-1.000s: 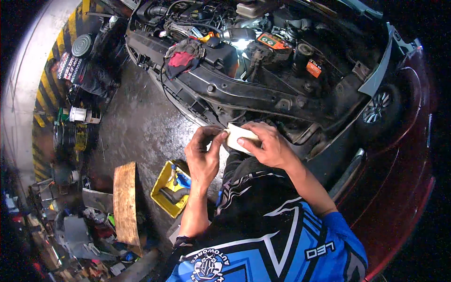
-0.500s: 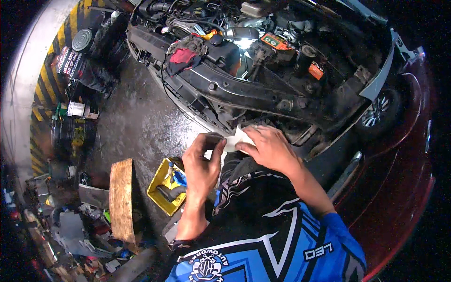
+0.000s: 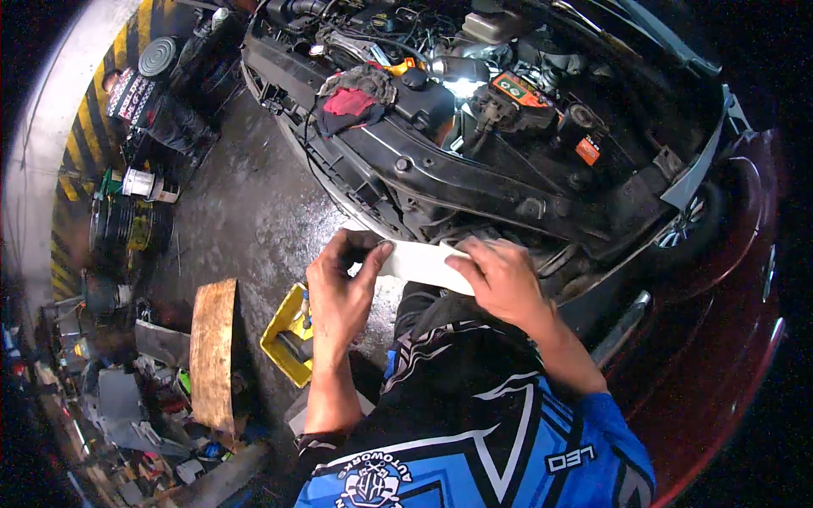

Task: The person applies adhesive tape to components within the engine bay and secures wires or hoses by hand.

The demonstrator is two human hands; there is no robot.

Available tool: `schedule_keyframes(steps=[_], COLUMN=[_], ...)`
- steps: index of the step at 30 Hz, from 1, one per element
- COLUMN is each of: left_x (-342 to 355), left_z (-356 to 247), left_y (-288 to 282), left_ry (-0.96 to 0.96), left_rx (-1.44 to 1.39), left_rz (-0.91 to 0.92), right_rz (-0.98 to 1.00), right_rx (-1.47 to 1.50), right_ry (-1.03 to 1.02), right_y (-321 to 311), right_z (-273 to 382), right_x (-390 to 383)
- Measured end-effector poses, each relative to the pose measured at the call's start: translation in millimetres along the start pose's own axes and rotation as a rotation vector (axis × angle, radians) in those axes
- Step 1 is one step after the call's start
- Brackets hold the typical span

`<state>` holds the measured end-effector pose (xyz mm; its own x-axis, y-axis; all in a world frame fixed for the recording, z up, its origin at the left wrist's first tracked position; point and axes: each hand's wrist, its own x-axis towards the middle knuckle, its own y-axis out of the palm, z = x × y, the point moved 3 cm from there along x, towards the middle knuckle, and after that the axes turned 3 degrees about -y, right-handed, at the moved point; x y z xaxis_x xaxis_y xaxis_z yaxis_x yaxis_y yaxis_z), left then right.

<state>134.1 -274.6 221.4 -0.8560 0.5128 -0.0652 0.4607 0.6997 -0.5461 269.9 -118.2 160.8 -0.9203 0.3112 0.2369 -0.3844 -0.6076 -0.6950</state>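
Note:
A flat white strip (image 3: 423, 264), of paper or tape, stretches between my two hands in front of the car's front end. My left hand (image 3: 340, 278) pinches its left end between thumb and fingers, the fingertips darkened with grime. At the other end, my right hand (image 3: 506, 281) is closed on the strip, thumb in front and fingers bent over it. Whether more of it is rolled or folded inside the right hand is hidden. Beyond the hands lies the open engine bay, with a dark front crossmember (image 3: 406, 165) along its near side.
Rags (image 3: 351, 97) lie on the car's front edge, near a bright light (image 3: 464, 86). A yellow bin (image 3: 288, 339) with tools stands on the floor at left, beside a wooden board (image 3: 213, 356) and piled parts. Drums (image 3: 127, 233) line the wall. A dark red car panel (image 3: 720, 339) is at right.
My hands have drawn apart, and a longer stretch of the white strip shows between them. The left hand has shifted left, the right slightly right and down. The view has turned a little.

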Motion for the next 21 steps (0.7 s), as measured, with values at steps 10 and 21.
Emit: schedule_keyframes(steps=[10, 21], left_x=[21.6, 159.1], left_z=[-2.7, 28.6], left_y=[-20.5, -95.1], left_ry=[0.420, 0.371], left_rx=[-0.069, 0.099], left_rz=[-0.192, -0.217], right_rz=[-0.332, -0.572], right_rx=[0.405, -0.310], right_ry=[0.324, -0.266], right_y=[18.4, 24.2], right_z=[-24.6, -30.8], right_x=[47.1, 235.6])
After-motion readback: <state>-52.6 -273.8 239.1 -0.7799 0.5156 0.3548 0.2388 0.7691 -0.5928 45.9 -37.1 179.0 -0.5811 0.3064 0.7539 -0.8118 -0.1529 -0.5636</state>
